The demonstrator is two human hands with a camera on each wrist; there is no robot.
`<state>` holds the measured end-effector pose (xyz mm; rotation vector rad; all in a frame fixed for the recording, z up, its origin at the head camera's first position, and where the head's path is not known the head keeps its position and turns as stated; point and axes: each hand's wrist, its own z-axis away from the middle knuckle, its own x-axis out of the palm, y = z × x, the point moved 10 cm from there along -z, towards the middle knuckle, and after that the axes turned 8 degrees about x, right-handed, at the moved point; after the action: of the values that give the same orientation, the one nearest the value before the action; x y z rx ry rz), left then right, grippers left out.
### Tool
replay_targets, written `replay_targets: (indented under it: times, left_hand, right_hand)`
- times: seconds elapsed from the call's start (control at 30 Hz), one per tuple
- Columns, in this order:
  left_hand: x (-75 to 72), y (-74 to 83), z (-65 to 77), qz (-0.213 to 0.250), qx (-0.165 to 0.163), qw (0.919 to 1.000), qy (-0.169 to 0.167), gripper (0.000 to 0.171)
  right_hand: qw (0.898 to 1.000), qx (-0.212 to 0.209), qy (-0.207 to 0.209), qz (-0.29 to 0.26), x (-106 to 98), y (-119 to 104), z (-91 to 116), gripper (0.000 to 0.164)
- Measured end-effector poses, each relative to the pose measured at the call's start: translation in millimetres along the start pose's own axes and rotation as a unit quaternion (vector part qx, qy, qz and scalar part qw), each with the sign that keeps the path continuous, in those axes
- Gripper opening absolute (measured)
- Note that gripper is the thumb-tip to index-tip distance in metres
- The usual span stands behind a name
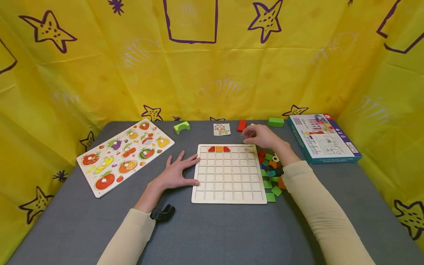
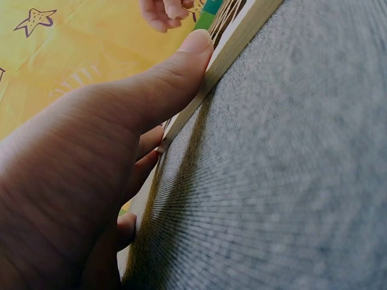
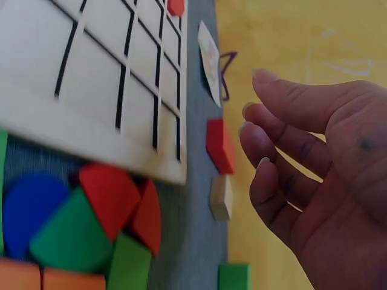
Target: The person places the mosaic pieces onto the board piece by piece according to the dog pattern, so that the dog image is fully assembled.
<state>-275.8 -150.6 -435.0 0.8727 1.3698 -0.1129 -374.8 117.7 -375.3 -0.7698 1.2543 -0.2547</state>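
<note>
One yellow curtain fills the top of my head view, behind a grey table. Central on my feed lies the grid, pale wood and flat; I take it as my clock's centre. Between nine and ten I have the fruit board, lying at a slant; toward two, the box. At nine o'clock I see the left hand spread, thumb and fingertips at the grid's edge. Toward one, the right hand is raised near the grid's far corner, fingers loosely curled, a gap showing between thumb and fingertips. Loose pieces lie just beside the grid at three o'clock, partly hidden from me by the right wrist. Between ten and eleven sits the green arch; at twelve, the card. Between one and two I make out the green block; just past twelve, the red block, with a wooden block near it. Smallest, three pieces, red, orange and red, sit in the grid's top row, toward eleven.
</note>
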Motion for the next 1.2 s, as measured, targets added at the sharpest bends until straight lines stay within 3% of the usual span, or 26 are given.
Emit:
replay_targets:
  times: [0.67, 1.2]
  left_hand:
    - [-1.4, 0.5, 0.8, 0.001, 0.008, 1.0, 0.005, 0.093]
    - [-1.4, 0.5, 1.1, 0.0, 0.008, 1.0, 0.005, 0.093]
  right_hand:
    - [0.998, 0.057, 0.039, 0.012, -49, 58, 31, 0.031]
    - [0.993, 0.113, -0.001, 0.026, -48, 100, 44, 0.041]
